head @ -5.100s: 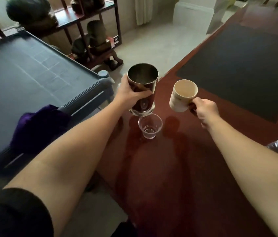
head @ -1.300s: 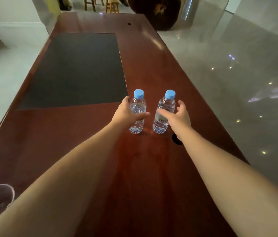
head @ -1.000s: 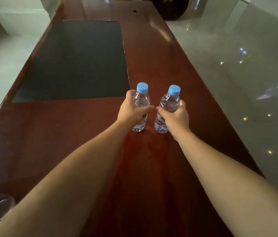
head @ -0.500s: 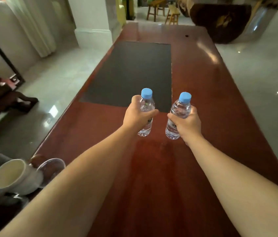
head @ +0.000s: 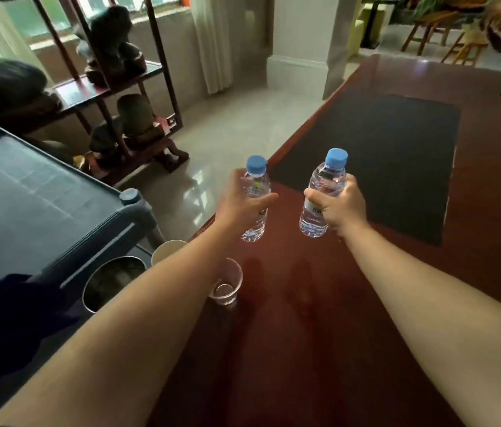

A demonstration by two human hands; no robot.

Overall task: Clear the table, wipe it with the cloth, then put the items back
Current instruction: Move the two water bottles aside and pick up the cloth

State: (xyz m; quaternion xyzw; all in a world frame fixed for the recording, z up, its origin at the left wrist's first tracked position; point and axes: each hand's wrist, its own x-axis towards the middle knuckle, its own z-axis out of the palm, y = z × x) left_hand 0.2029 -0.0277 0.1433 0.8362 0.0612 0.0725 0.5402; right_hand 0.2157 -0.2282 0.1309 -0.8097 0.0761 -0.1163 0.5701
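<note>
My left hand (head: 240,204) grips a small clear water bottle with a blue cap (head: 257,183), held upright in the air over the left edge of the glossy red-brown table (head: 304,334). My right hand (head: 340,208) grips a second blue-capped bottle (head: 324,186), also lifted, near the corner of the dark mat (head: 391,155). A clear plastic cup (head: 227,283) stands on the table by my left forearm. A purple cloth (head: 6,315) lies on the lower left, draped at the dark cart's edge.
A dark blue-grey cart (head: 33,204) stands left of the table. Beside it are a metal tumbler (head: 113,282) and a cream mug (head: 166,251), partly hidden by my arm. A wooden shelf with dark stones (head: 113,87) stands behind. Stools (head: 428,29) are far back.
Both hands closed on the two bottles and lifted them off the table. The view has swung left, so the cart, tumbler, mug and plastic cup have come into sight.
</note>
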